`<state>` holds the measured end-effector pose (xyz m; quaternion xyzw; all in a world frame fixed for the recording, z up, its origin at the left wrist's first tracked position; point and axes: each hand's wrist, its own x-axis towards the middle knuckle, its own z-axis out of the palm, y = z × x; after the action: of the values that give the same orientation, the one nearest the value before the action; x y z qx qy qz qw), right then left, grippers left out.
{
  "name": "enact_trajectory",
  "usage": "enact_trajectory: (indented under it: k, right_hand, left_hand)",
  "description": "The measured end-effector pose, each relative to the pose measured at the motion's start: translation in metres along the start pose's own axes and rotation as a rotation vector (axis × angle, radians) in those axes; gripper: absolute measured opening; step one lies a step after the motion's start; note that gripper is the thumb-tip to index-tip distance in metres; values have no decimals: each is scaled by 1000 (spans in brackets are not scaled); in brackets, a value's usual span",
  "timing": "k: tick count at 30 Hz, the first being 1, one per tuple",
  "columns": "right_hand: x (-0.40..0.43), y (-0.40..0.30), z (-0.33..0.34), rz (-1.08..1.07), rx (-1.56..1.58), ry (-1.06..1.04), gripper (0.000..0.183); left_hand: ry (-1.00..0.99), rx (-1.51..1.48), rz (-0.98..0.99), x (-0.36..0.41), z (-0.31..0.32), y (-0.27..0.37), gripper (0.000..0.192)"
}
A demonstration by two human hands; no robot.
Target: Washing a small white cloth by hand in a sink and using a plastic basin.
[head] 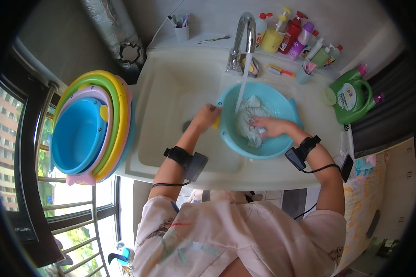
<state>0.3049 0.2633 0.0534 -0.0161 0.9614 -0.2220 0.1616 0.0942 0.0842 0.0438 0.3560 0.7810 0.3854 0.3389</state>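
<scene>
A light-blue plastic basin stands on the right part of the white sink. Water runs from the chrome faucet into it. Inside lies a bunched, wet white cloth. My left hand has hold of the basin's left rim, beside a small yellow part. My right hand reaches into the basin with its fingers on the cloth. Whether those fingers grip it or only press on it is not clear. Each forearm wears a black strapped device with a cable.
Nested coloured basins stand left of the sink. Several pump and squeeze bottles line the back ledge. A brush and a small cup sit behind the basin. At right are a green detergent jug and a phone by the edge.
</scene>
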Motion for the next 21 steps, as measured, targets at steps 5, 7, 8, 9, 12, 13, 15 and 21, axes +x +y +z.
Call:
enact_trajectory:
  k: [5, 7, 8, 9, 12, 13, 15, 21]
  right_hand:
    - [-35, 5, -30, 264, 160, 409, 36]
    - [-49, 12, -27, 394, 93, 384, 33]
    - [-54, 12, -23, 395, 91, 387, 33]
    - [-59, 9, -21, 394, 117, 389, 32]
    - [-67, -4, -28, 421, 178, 387, 31]
    - [-66, -11, -31, 449, 218, 380, 30]
    - [-49, -18, -39, 429, 376, 482, 29]
    - [61, -33, -52, 261, 1170, 875, 25]
  left_hand:
    - [26, -95, 57, 10, 10, 7, 37]
    - [28, -138, 84, 27, 17, 9, 36]
    - [71, -244, 51, 36, 20, 8, 34]
    - [112, -352, 22, 44, 22, 11, 33]
    - [119, -329, 25, 61, 25, 15, 31]
    - [113, -327, 30, 63, 26, 19, 31]
    - [81, -246, 44, 66, 26, 26, 31]
    - [450, -132, 288, 78, 43, 43, 33]
